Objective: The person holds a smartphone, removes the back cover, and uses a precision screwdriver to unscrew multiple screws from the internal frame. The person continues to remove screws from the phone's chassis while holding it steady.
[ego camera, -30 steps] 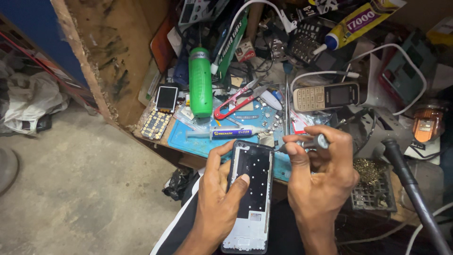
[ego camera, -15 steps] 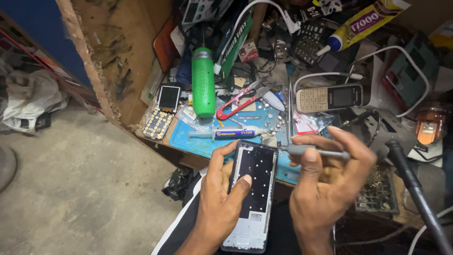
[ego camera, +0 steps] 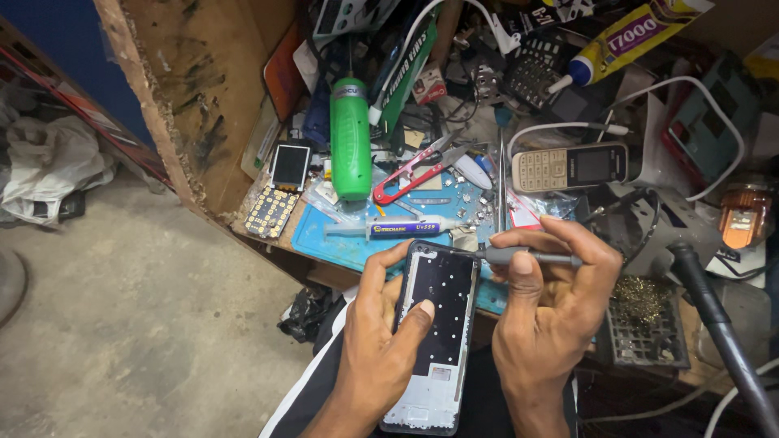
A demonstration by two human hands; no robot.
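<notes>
The phone frame [ego camera: 434,332] lies in the left hand [ego camera: 381,357], thumb across its face, fingers [ego camera: 375,272] curled round its left edge. The right hand [ego camera: 552,312] sits just right of it, pinching a grey screwdriver [ego camera: 527,257] whose tip touches the frame's top right corner. Half a second ago the tip was at about the same corner; the tool has since levelled out. Beyond the fingers, on the cluttered tabletop [ego camera: 324,235], lie a syringe [ego camera: 389,229], red snips [ego camera: 410,174] and a green bottle [ego camera: 350,138].
</notes>
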